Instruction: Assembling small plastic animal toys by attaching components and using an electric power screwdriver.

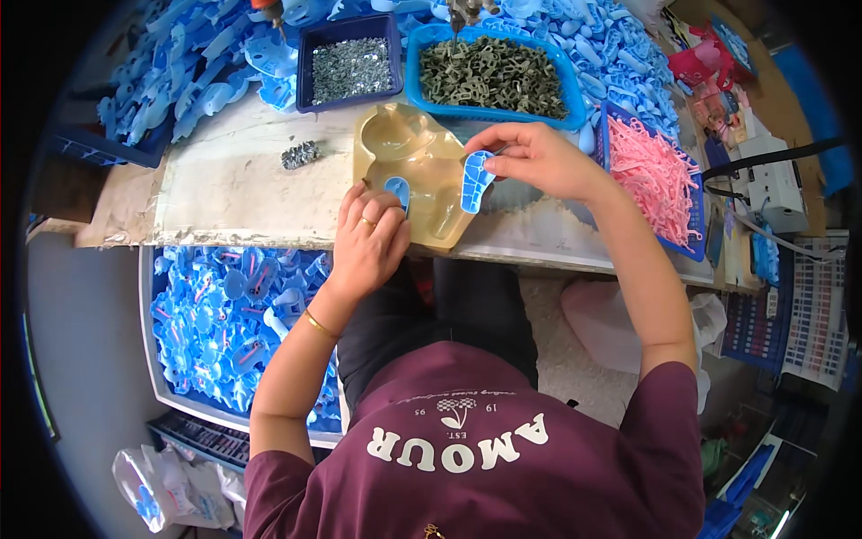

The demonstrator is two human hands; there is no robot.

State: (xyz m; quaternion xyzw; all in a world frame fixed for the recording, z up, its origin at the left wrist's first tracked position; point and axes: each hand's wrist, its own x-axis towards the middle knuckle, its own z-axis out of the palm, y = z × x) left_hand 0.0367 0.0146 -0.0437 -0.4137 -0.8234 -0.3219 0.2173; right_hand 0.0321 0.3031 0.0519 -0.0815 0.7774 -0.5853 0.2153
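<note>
My right hand [539,162] pinches a ribbed blue plastic piece [476,182] between thumb and fingers. It is held over the right edge of a tan moulded fixture [431,157] with shaped hollows. At the fixture's left side rests my left hand [370,235], its fingers curled together. A small dark tip shows by those fingers, too small to name. Another blue plastic piece [398,190] lies on the fixture, right against the left fingers and partly covered by them. What the left fingers grip, if anything, is hidden.
Beyond the fixture stand a dark blue bin [350,106] of small metal parts and a blue basket [503,114] of dark clips. A basket [699,216] of pink strips is at right. Blue parts [224,314] fill a crate at lower left. Tool tips [462,16] hang overhead.
</note>
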